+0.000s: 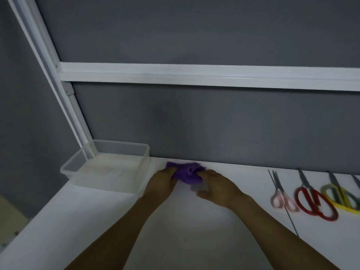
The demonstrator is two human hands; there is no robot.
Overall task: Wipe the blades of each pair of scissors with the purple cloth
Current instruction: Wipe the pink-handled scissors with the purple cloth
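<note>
- The purple cloth (186, 173) is a plain, deep violet all over.
- The surface (194, 240) is plain white, shading to a pale bluish grey in the dim light at its left edge.
- The wall panels (194, 123) are a flat dark grey.
- The rail (194, 75) and the slanting post (48, 65) are white.
- The container (144, 164) is clear plastic with a milky tint.
- The pink scissors (280, 190) have pale pink handles and grey blades.
- The red scissors (307, 187) have bright red handles and grey blades.
- The yellow scissors (338, 191) have yellow handles mixed with olive green, and grey blades.
- The patch (9, 215) at the lower left is tan.
</note>
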